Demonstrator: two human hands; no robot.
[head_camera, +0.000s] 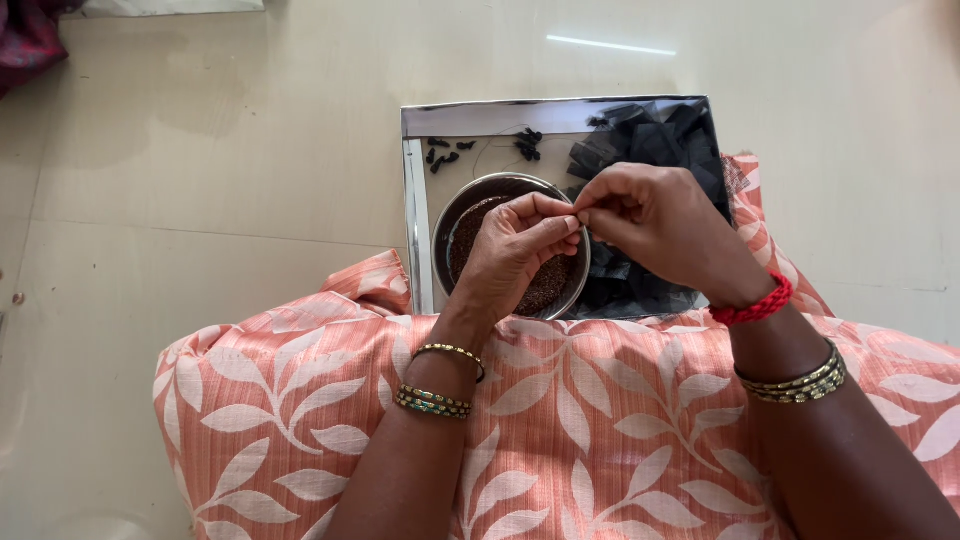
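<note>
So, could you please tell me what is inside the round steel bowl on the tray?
The steel bowl holds small dark brown grains, seed-like. The left hand hovers over it and hides the middle and right part, so how full it is cannot be seen.

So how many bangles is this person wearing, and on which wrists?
3 bands show clearly. The left wrist carries a thin gold bangle and a thicker beaded one. The right wrist carries a stacked gold set, whose separate rings are too fine to count.

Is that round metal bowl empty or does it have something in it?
Not empty: the metal bowl holds dark brown small grains, partly hidden by the left hand.
</note>
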